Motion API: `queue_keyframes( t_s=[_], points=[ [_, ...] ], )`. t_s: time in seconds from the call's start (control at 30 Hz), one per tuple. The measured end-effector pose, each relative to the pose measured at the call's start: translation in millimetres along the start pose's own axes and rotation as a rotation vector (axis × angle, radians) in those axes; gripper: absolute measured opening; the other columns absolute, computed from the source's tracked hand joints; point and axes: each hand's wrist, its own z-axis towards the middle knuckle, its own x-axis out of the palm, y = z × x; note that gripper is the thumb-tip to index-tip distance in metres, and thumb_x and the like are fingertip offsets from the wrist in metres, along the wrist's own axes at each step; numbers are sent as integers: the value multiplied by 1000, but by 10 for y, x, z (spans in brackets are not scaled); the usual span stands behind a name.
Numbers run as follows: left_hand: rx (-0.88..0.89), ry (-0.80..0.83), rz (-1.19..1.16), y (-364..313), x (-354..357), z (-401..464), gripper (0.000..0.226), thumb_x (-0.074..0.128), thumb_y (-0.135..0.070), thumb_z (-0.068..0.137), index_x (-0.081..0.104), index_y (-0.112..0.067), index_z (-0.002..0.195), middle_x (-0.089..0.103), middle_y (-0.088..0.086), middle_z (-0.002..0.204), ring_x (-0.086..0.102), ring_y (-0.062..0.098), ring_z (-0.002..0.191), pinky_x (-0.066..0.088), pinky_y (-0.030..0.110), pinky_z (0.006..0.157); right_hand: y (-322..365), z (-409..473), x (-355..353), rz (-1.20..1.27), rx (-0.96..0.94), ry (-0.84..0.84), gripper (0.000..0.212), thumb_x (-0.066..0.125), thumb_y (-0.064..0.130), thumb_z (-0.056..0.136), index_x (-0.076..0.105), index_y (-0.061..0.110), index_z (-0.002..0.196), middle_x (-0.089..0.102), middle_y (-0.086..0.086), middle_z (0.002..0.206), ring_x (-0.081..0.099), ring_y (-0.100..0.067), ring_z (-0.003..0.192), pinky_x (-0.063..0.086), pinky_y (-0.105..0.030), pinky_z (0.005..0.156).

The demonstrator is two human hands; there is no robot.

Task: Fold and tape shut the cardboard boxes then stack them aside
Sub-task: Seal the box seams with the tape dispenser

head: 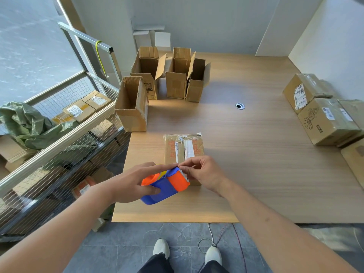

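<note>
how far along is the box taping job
Done: taped boxes stacked at the table's right edge. In hand: the closed box in front; the left hand holds the tape dispenser while the right hand pinches at its blade end. Left: open boxes at the far left.

A light wood-grain desk (246, 164) carries a closed, taped box (184, 149) lying near its front edge. Four open cardboard boxes (167, 79) stand upright at the far left, flaps raised. Taped, labelled parcels (323, 113) are stacked along the right edge. A round cable grommet (240, 106) sits mid-desk.
</note>
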Motion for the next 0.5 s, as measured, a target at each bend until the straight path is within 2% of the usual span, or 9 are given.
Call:
queue_keyframes(
  t_s=[0.13, 0.23, 0.3, 0.37, 0.43, 0.5],
  points=[
    [45, -49, 5, -45, 142, 31, 68, 59, -26, 104, 28, -68, 147, 55, -3, 112, 54, 14, 103, 46, 39, 94, -134, -3, 10, 8, 34, -182, 5, 76, 8, 91, 81, 9, 92, 77, -11, 88, 68, -13, 72, 59, -29, 67],
    [38, -84, -5, -42, 323, 71, 60, 52, -36, 105, 24, -69, 148, 54, -3, 110, 54, 12, 100, 45, 37, 92, -243, -42, -1, -5, 90, -254, 8, 75, 4, 91, 81, 8, 91, 78, -10, 87, 66, -11, 66, 55, -23, 59],
    [19, -65, -8, 1, 357, 91, 58, 48, -42, 103, 24, -69, 148, 54, -3, 112, 55, 14, 101, 45, 38, 93, -301, -58, -5, -58, 101, -286, 10, 77, 8, 90, 82, 15, 86, 77, -4, 78, 63, -16, 58, 55, -26, 58],
    [-18, -40, 0, 89, 289, 64, 57, 48, -36, 105, 27, -71, 146, 54, -5, 113, 55, 14, 100, 45, 39, 93, -346, -80, -109, -39, 136, -403, 10, 79, 11, 88, 82, 18, 82, 75, 0, 70, 59, -18, 50, 56, -31, 59],
    [-76, -23, -1, 222, 207, -39, 57, 48, -30, 108, 31, -71, 144, 54, -10, 113, 55, 11, 100, 45, 39, 94, -413, -113, -340, 15, 178, -529, 8, 81, 11, 87, 81, 17, 81, 75, -3, 71, 58, -18, 49, 59, -36, 61],
    [-122, -19, -8, 347, 146, -156, 52, 45, -37, 105, 33, -70, 144, 56, -17, 115, 57, 9, 103, 46, 40, 96, -493, -160, -546, 42, 202, -568, 7, 80, 12, 88, 81, 15, 82, 75, -8, 76, 57, -20, 49, 61, -39, 63]
  ],
)
